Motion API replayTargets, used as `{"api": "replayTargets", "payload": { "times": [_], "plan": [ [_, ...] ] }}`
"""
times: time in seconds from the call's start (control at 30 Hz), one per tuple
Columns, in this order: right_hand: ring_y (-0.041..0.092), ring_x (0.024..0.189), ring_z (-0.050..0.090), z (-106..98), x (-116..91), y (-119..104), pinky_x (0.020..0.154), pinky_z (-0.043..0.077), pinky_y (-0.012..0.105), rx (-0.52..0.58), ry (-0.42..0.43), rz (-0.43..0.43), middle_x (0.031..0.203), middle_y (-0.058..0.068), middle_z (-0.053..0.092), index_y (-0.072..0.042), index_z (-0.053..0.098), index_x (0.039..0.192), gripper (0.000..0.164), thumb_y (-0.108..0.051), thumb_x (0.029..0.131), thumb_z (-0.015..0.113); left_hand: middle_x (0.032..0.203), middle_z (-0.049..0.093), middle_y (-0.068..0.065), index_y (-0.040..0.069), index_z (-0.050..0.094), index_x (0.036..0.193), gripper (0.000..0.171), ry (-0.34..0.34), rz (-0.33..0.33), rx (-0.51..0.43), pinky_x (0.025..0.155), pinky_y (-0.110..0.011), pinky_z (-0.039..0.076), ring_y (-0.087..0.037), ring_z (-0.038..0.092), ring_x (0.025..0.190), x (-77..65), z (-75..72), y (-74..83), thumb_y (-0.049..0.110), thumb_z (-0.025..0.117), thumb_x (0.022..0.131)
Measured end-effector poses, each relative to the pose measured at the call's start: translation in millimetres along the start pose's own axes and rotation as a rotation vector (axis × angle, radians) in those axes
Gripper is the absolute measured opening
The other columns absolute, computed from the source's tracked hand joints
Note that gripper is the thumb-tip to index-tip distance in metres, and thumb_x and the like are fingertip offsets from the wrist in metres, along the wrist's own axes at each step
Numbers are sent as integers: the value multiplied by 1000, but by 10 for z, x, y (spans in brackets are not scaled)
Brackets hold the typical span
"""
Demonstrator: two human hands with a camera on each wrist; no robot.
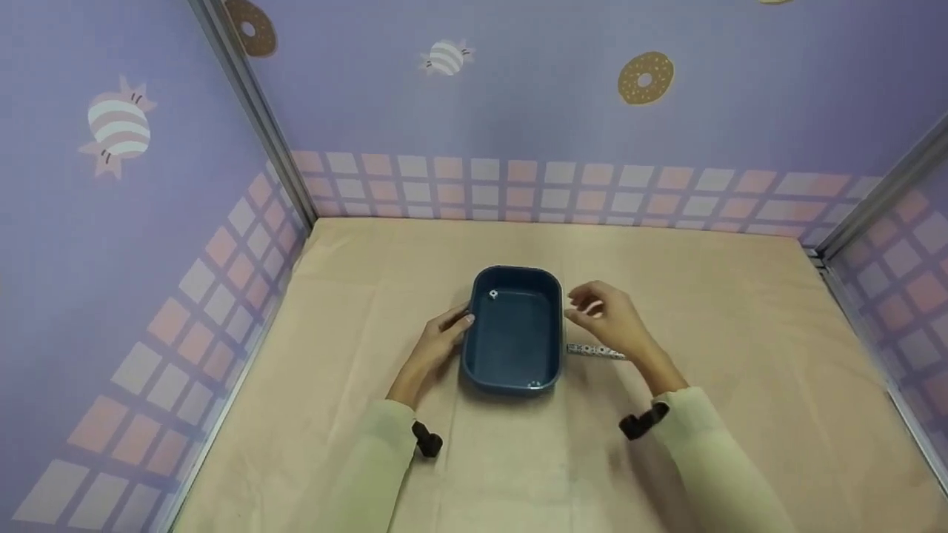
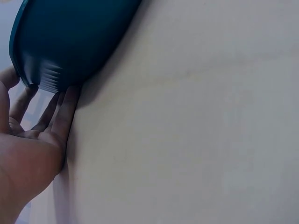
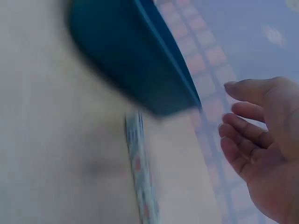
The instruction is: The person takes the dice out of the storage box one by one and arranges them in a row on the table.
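Note:
A deep blue rectangular tub (image 1: pixel 515 333) with rounded corners sits in the middle of the table. At its left side, my left hand (image 1: pixel 437 339) holds it, thumb at the rim and fingers against the outer wall; the left wrist view shows those fingers (image 2: pixel 65 109) touching low on the tub. My right hand (image 1: pixel 611 318) is just off the tub's right side, fingers loosely bent with nothing between them. Below that hand lies a narrow strip with a floral pattern (image 1: pixel 595 351), beside the tub; the forearm covers one end. In the right wrist view the strip (image 3: pixel 140 168) is blurred.
A pale cloth (image 1: pixel 355 296) covers the table. Purple walls (image 1: pixel 533 111) printed with sweets, doughnuts and checks stand at the back and both sides, joined by metal posts (image 1: pixel 259 111). A small white spot (image 1: pixel 493 295) shows inside the tub; its nature is unclear.

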State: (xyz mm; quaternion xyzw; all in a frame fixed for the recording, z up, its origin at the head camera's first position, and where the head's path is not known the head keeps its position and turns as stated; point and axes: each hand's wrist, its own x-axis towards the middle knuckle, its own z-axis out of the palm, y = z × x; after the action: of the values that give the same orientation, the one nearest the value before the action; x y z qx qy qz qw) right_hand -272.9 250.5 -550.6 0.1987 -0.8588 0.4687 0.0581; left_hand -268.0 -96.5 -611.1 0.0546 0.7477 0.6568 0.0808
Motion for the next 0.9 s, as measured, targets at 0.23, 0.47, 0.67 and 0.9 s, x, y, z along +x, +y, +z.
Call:
{"api": "replayTargets", "payload": {
  "times": [0.23,0.47,0.67,0.9],
  "plan": [
    [26,98,71,689,610,-296,88,59,42,13,-12,17,109,13,74,4,72,121,30,-11,96,79,161,49,-12,12,54,156,55,-10,-5,-12,119,-46,42,-31,47,148,19,12,-13,35,64,108],
    [30,104,71,995,931,-341,93,59,44,-64,-62,105,115,17,72,3,71,125,31,-13,98,76,160,51,-13,10,53,157,54,-26,17,-28,116,-43,46,-30,51,145,11,11,-11,32,63,108],
    [33,115,68,1063,1024,-315,100,56,45,-193,-133,110,123,19,67,5,68,134,42,-15,99,77,161,49,-13,10,53,157,55,-27,3,-33,117,-42,44,-31,48,147,32,16,-14,34,63,109],
    [35,122,65,1153,1005,-273,107,52,48,-276,-192,92,133,22,65,5,65,139,45,-17,101,73,160,51,-12,11,55,156,53,-19,5,-16,118,-45,43,-31,49,146,42,-2,4,32,63,108]
  ]
}}
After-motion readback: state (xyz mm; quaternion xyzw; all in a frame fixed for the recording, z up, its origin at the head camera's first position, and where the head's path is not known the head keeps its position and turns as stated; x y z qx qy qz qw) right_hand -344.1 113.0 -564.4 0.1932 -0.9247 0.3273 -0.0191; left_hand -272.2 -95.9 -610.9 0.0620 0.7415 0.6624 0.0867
